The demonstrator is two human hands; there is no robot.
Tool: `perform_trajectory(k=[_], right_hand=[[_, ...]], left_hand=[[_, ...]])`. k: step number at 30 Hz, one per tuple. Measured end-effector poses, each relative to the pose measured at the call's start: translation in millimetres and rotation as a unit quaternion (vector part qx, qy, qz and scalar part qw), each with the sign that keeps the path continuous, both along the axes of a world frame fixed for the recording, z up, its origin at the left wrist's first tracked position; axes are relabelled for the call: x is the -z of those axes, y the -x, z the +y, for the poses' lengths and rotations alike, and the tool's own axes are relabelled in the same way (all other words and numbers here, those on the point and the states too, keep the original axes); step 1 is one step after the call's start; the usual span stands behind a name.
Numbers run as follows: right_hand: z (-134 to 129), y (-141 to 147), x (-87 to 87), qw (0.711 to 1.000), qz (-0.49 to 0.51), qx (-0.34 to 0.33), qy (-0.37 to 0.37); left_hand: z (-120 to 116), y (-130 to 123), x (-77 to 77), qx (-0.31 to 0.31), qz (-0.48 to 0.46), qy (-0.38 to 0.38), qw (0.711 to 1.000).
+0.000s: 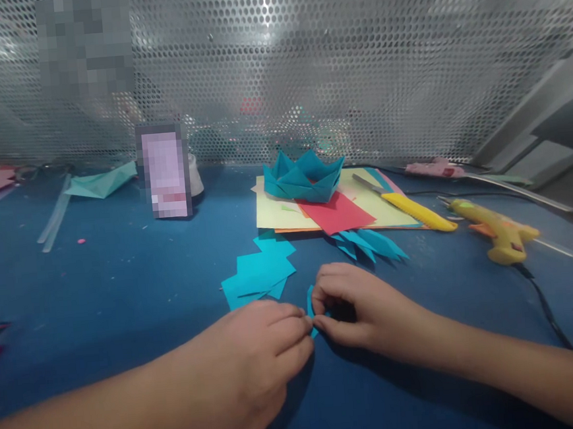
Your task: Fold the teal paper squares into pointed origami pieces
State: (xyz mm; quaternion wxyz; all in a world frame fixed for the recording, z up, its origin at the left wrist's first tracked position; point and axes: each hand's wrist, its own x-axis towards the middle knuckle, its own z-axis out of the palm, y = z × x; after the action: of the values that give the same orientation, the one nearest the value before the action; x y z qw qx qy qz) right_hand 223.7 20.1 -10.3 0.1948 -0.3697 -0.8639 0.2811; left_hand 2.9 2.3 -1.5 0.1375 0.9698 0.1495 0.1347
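Between my fingertips is a small piece of blue paper (310,300), mostly hidden by my hands. My left hand (261,358) has its fingers closed on its left side, knuckles up. My right hand (350,305) pinches it from the other side, thumb and forefinger together. Several flat blue paper squares (264,269) lie overlapping just beyond my left hand. Past my right hand rests a bunch of folded blue paper pieces (368,243). Farther back, a folded blue paper ring with pointed tips (306,176) sits on a stack of coloured sheets.
The coloured paper stack (276,212) bears a red sheet (338,212) and a yellow-handled knife (415,211). At right lies a yellow glue gun (498,227) with a black cord. A phone (167,171) stands upright at the back, near a pale green folded paper (103,182) and clear sticks (56,216).
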Motion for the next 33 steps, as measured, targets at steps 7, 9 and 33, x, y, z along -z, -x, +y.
perform_trajectory(k=[7,9,33], right_hand=[[-2,-1,1.9,1.0,-0.002,0.001,0.001],[-3,-1,2.3,1.0,-0.002,-0.001,0.0],[-2,-11,-5.9,0.992,0.093,0.037,0.079]], left_hand=[[4,-2,-1.4,0.008,-0.006,0.021,1.0],[4,-2,-1.9,0.01,0.002,0.025,1.0],[7,-1,-6.1,-0.002,0.031,0.08,0.996]])
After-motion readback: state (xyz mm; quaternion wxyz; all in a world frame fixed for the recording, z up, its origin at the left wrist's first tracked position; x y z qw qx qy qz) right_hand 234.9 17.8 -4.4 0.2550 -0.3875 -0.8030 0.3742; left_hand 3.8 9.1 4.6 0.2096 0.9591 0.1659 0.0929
